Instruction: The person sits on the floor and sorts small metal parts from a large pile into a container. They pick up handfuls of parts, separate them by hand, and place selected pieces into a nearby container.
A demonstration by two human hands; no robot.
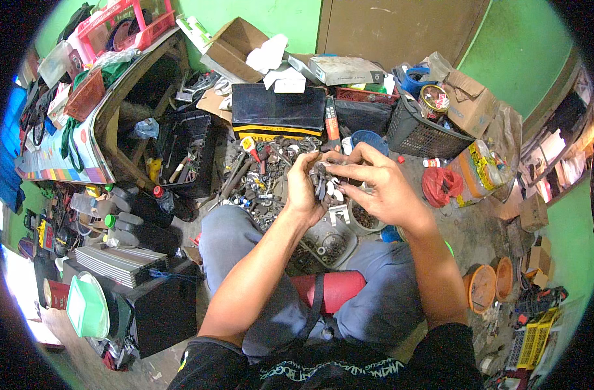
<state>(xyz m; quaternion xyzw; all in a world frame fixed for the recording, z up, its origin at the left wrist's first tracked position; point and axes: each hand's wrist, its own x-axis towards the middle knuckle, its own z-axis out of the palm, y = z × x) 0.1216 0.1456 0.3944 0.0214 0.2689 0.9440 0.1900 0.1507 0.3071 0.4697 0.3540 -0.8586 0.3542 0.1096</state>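
Observation:
My left hand point(304, 187) cups a handful of small metal hardware pieces point(327, 187), dark and silver, some hooked or bracket-shaped. Over it, my right hand point(375, 178) touches the pieces with thumb and fingertips; whether it pinches one is hidden. Just below the hands sits a shallow metal tray point(343, 246) with washers and nuts, between my knees. Beside it, partly behind my right hand, is a round tub point(367, 219) of small parts. A large pile of mixed metal parts point(258, 187) spreads on the floor in front of me.
A black open toolbox point(206, 156) with tools stands left of the pile, a black carton point(280, 109) behind it. At the right are a grey plastic basket point(416, 131), a red plastic bag point(442, 186) and orange tubs point(482, 288). Bottles point(123, 222) stand at the left.

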